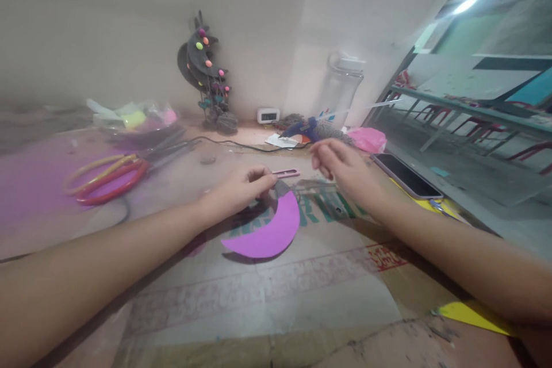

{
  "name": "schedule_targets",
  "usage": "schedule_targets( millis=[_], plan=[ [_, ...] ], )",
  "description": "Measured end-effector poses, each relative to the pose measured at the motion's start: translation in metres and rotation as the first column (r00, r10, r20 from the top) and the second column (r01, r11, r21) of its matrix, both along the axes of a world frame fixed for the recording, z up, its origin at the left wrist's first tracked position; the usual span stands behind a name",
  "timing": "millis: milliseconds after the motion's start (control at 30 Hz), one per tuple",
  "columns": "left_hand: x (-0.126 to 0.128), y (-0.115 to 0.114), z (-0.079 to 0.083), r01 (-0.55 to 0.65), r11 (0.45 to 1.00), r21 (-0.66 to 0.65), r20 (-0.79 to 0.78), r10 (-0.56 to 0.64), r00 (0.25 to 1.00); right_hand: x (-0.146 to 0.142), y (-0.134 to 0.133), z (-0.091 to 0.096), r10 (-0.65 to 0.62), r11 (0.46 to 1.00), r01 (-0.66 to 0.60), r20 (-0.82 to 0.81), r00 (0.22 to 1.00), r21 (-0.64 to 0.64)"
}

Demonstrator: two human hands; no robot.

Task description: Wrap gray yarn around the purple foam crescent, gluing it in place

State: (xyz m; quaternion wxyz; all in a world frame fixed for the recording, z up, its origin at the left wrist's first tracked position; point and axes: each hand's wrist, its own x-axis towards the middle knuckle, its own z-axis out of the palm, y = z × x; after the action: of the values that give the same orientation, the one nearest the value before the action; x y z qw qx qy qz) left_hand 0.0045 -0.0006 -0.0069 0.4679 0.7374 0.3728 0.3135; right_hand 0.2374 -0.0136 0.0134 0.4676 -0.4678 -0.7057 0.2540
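Purple crescent (288, 224) pinched in the left hand (254, 184), over illegible green lettering (309, 210); right hand (330, 160), grip unclear.

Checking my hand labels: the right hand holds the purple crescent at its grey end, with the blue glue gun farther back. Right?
No, wrong side: in the head view, the left hand holds the purple crescent at its grey end, with the blue glue gun farther back.

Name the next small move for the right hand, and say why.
Perhaps bring the right hand over to steady the purple crescent: the left hand holds it only near its grey end, while the right hovers apart from it.
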Motion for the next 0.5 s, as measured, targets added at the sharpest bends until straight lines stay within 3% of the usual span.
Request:
schedule_targets(
  millis=[67, 167, 267, 367, 500],
  plan=[
    [0.0, -0.001, -0.001, 0.038, 0.999, -0.001, -0.035, -0.038, 0.999, 0.012, 0.014, 0.003, -0.076, 0.997, 0.075, 0.026, 0.997, 0.023],
    [0.0, -0.002, -0.001, 0.093, 0.996, 0.005, -0.083, -0.092, 0.992, 0.02, 0.028, 0.0, -0.088, 0.996, 0.083, 0.301, 0.95, 0.028],
    [0.0, -0.003, 0.0, 0.096, 0.995, 0.009, -0.103, -0.095, 0.99, 0.013, 0.034, -0.006, 0.026, 0.995, -0.075, 0.528, 0.849, 0.072],
    [0.0, -0.003, -0.001, 0.083, 0.997, 0.002, -0.111, -0.083, 0.99, -0.003, 0.039, -0.01, 0.122, 0.959, -0.264, 0.693, 0.71, 0.101],
    [0.0, -0.002, -0.003, 0.077, 0.997, -0.016, -0.09, -0.078, 0.993, -0.021, 0.046, -0.012, 0.088, 0.924, -0.353, 0.821, 0.564, 0.144]
  ],
)
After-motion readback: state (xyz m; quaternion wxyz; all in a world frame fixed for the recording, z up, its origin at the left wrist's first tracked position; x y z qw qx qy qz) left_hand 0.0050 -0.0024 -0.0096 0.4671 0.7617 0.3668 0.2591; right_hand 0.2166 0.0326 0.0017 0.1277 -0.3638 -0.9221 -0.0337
